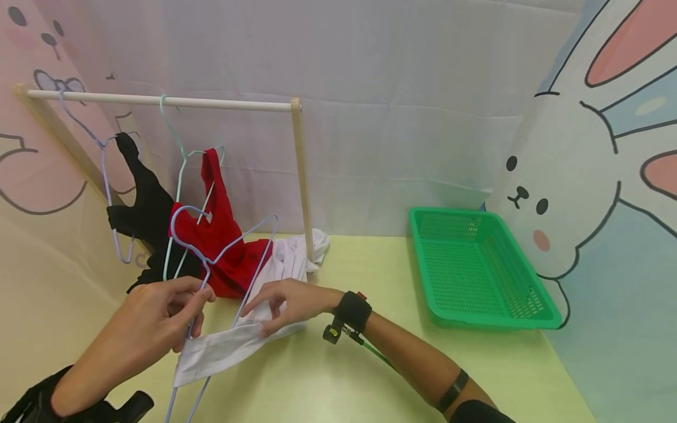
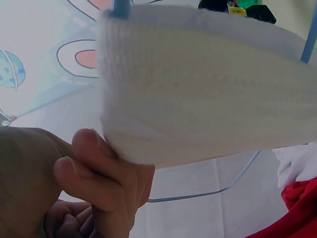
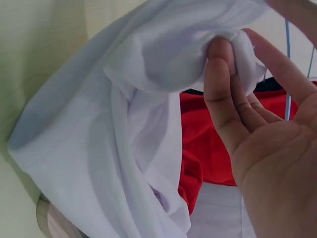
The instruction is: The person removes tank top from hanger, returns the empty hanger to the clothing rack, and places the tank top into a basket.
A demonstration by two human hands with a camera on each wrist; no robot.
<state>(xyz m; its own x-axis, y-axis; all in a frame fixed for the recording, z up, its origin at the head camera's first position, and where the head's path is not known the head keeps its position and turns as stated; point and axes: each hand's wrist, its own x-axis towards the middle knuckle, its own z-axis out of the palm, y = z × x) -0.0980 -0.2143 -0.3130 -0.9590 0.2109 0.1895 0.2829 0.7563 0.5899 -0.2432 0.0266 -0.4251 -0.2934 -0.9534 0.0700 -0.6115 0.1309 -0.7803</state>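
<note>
My left hand (image 1: 156,311) pinches a lavender wire hanger (image 1: 224,249) near its neck, the hook rising above the fingers. A white garment (image 1: 280,258) lies bunched at the foot of the rack. Its near band (image 1: 224,352) stretches across the hanger's lower wires, which come out below it. In the left wrist view, this white band (image 2: 208,94) fills the middle, with blue wires going in at its top edge. My right hand (image 1: 296,299) grips the garment's cloth; the right wrist view has its fingers (image 3: 218,89) curled at a fold of the white cloth (image 3: 163,59).
A wooden rack with a white rail (image 1: 222,104) stands at the left. From it hang a black top (image 1: 150,200) on a lavender hanger and a red top (image 1: 222,235) on a mint hanger. A green basket (image 1: 431,282) sits on the table (image 1: 370,364) at the right.
</note>
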